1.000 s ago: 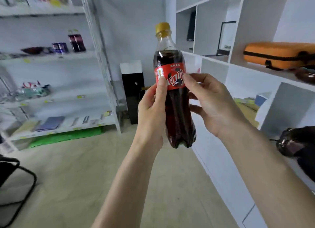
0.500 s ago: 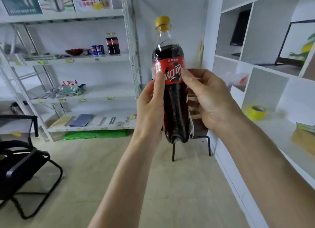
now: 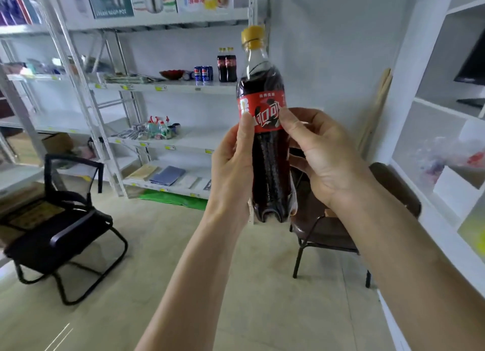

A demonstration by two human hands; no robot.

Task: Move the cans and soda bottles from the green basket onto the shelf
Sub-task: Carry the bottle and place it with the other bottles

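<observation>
- One soda bottle (image 3: 265, 151) with a yellow cap and red label is held upright in mid-air, centre of the view, in front of the metal shelf (image 3: 168, 88) and above the floor.
- The left hand (image 3: 231, 167) grips the bottle's left side, thumb lying up onto the label's lower edge; its fingers are wrapped behind the bottle, out of sight.
- The right hand (image 3: 322, 154) holds the right side, thumb tip on the label, fingers (image 3: 296, 161) curled round the back.
- On the shelf's second level stand two more soda bottles (image 3: 226, 67) side by side, touching, near the right-hand post.
- Just left of them stand two blue cans (image 3: 203, 74), also side by side; a third may sit behind, but that cannot be told.
- A dark red bowl (image 3: 172, 74) sits left of the cans, near them.
- That level shows bare board in front of the cans and bottles, up to its front edge.
- One black chair (image 3: 60, 219) stands at the left; one brown chair (image 3: 341, 219) stands behind the right forearm.
- Open floor lies between the two chairs, running up to the shelf.
</observation>
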